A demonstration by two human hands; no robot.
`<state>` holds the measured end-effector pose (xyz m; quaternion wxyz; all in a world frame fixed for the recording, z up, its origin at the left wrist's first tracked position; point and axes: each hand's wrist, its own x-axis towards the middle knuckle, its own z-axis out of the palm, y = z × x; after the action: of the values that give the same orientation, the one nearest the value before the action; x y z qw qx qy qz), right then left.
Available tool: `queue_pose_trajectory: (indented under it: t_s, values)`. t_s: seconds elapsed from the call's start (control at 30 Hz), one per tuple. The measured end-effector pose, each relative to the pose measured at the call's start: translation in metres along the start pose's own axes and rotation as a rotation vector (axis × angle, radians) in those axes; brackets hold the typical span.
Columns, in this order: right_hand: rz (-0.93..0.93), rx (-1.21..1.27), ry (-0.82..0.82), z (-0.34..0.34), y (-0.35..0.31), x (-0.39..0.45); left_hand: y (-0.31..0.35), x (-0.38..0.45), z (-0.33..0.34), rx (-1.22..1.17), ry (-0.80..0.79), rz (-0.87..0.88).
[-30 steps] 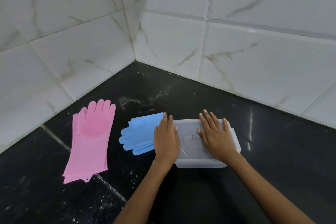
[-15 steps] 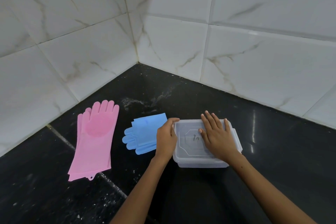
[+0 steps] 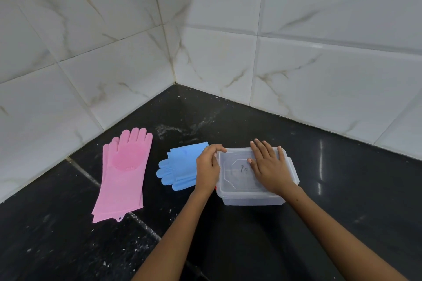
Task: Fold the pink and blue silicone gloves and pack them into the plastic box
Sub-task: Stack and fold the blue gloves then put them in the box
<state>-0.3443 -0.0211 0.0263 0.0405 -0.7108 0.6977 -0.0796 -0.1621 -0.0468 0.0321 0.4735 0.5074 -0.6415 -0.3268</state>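
1. Left hand (image 3: pixel 206 167): fingers curled over the left rim of the lid (image 3: pixel 237 167), at its far corner, gripping it. Judged to be prising the lid off the box (image 3: pixel 251 201).
2. Right hand (image 3: pixel 269 165): flat, fingers straight, pressing on the lid and grasping nothing.
3. Risk: the flat hand bears on the very lid the other hand lifts; the catch may resist, then give suddenly.
4. Risk: the box looks light and the counter (image 3: pixel 342 201) glossy; it could skid toward 3 o'clock or tip.
5. Risk: the left wrist lies over the cuff end of the blue gloves (image 3: pixel 180 166); a jerk could drag them and spoil the stack.
6. Blue gloves: at 9 o'clock of the box, just beside it, seemingly folded, fingers pointing to 8 o'clock. Not yet packed.
7. Pink gloves (image 3: pixel 125 171): farther out at 9 o'clock, flat, unfolded, fingers to 12 o'clock.
8. Counter: black polished stone, pale specks and a dusty smear toward 12 o'clock, one seam running under the pink cuffs.
9. Room: a corner of white marble-veined tile walls (image 3: pixel 296 52), meeting at 12 o'clock.
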Motion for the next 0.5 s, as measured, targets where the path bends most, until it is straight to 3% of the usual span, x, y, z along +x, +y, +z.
queue_pose_trajectory:
  t_s: [0.37,0.43,0.5]
  values:
    - [-0.014,0.029,0.03,-0.001,0.0,0.0,-0.02,-0.023,-0.021,0.108,-0.046,0.01]
    - [-0.014,0.041,0.019,-0.002,0.0,-0.001,-0.007,-0.014,-0.027,0.109,-0.163,-0.038]
    - [-0.023,0.06,0.0,-0.004,0.001,-0.005,0.004,-0.006,-0.037,0.028,-0.397,-0.162]
